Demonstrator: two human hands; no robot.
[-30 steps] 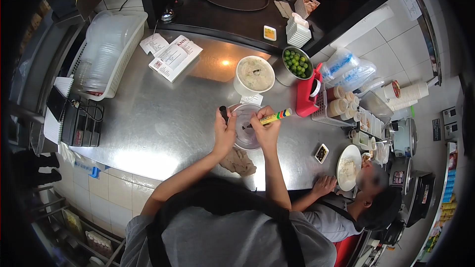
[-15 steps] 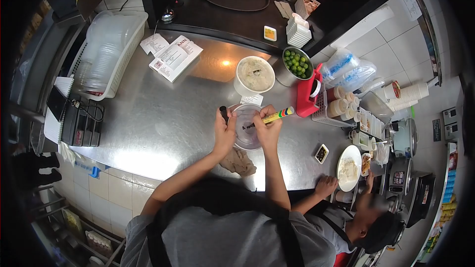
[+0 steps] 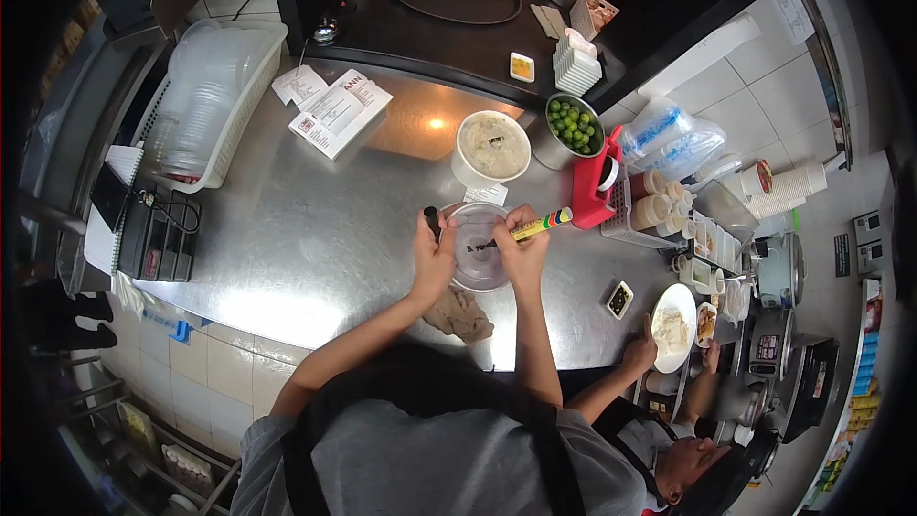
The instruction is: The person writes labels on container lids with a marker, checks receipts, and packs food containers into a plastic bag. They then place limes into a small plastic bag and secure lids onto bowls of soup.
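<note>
A round clear plastic lid (image 3: 480, 272) lies on the steel counter between my hands, with black lettering on it. My right hand (image 3: 523, 253) is closed around a yellow marker (image 3: 546, 222), its tip down at the lettering. My left hand (image 3: 435, 258) grips a black marker cap (image 3: 432, 220) that sticks up from the fist, and its fingers rest at the lid's left edge. Just beyond the lid stands a white tub (image 3: 492, 146) of pale, creamy food, with a small paper slip (image 3: 485, 194) below it. A crumpled brown napkin (image 3: 458, 315) lies at the lid's near side.
Receipts (image 3: 339, 115) lie at the back left beside a basket of clear lids (image 3: 220, 76). A pot of green limes (image 3: 573, 124) and a red holder (image 3: 594, 191) stand right of the tub. A co-worker's hand (image 3: 642, 349) touches a white plate (image 3: 674, 330). A sauce dish (image 3: 620, 299) sits nearby.
My right hand and the marker have shifted slightly right, and more black lettering shows on the lid. The co-worker has leaned lower, one hand now at the plate's edge.
</note>
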